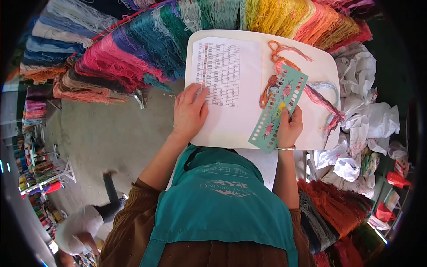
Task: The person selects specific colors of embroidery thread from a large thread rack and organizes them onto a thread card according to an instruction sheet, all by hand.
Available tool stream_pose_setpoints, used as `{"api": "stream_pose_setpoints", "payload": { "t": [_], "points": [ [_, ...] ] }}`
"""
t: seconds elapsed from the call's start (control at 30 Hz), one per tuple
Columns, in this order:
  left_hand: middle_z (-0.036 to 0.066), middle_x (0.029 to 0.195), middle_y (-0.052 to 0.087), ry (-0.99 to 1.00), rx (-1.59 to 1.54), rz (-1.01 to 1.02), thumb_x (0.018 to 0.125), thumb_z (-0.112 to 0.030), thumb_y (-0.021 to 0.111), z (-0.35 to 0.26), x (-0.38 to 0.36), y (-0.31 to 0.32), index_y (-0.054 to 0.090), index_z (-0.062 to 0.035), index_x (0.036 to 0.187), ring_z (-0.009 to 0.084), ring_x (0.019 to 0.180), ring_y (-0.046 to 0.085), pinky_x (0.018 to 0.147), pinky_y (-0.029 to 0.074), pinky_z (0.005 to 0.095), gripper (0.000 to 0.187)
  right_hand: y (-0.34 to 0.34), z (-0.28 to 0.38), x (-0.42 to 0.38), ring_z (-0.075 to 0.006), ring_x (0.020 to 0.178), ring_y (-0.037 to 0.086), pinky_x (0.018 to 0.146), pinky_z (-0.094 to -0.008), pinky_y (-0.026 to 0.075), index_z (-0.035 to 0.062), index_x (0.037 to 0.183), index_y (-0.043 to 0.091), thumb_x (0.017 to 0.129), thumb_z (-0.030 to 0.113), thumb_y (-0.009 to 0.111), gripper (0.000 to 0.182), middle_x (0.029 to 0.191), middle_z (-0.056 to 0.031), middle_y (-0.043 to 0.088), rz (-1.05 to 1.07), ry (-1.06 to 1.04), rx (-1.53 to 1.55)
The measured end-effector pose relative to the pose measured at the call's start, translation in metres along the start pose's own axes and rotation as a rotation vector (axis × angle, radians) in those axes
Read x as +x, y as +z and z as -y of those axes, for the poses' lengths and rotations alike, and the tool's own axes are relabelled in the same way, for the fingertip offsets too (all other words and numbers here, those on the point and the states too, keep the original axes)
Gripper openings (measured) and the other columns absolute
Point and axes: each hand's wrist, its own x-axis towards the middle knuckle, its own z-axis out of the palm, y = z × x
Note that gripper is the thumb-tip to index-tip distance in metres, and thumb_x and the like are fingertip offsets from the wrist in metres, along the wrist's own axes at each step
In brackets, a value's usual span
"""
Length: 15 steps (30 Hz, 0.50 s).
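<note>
My left hand (pixel 190 111) lies on a printed sheet (pixel 227 118), its fingers stretched out at the lower rows of a table of numbers with coloured squares. In my right hand (pixel 290 127) is a green thread card (pixel 278 109) with punched holes along both long edges and printed pink flowers. The thumb presses on its face near a yellow label, and the card is tilted. Partly under the card lie orange and brown thread skeins (pixel 268 91). To its right are dark pink and pale threads (pixel 327 107). All this rests on a white board (pixel 213 141).
Hanks of coloured thread (pixel 213 18) hang in an arc beyond the board. White plastic bags (pixel 356 111) crowd the right side, above rust-coloured hanks (pixel 338 204). At lower left, another person (pixel 80 227) bends near more thread racks (pixel 42 173).
</note>
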Motion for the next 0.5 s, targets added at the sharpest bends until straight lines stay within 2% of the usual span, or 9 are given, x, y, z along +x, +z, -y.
{"api": "stream_pose_setpoints", "payload": {
  "t": [0.33, 0.5],
  "points": [
    [0.01, 0.133, 0.052, -0.011, 0.026, 0.022, 0.082, -0.01, 0.063, -0.003, 0.002, -0.002, 0.062, -0.0119, 0.126, 0.0314, 0.123, 0.05, 0.102, 0.039, 0.0475, 0.044, 0.001, -0.005, -0.001, -0.0095, 0.07, 0.063, 0.066, -0.0252, 0.05, -0.0024, 0.117, 0.061, 0.092, 0.009, 0.062, 0.028, 0.086, -0.0084, 0.071, 0.0, -0.004, 0.028],
    [0.008, 0.131, 0.051, -0.025, 0.034, 0.015, 0.081, -0.012, 0.065, -0.002, 0.002, 0.0, 0.064, -0.0138, 0.123, 0.0298, 0.124, 0.049, 0.103, 0.039, 0.0478, 0.042, -0.001, -0.007, -0.001, -0.0092, 0.064, 0.061, 0.06, -0.0261, 0.049, -0.0012, 0.12, 0.061, 0.091, 0.01, 0.062, 0.031, 0.08, -0.0084, 0.07, 0.019, 0.004, -0.01]
  ]
}}
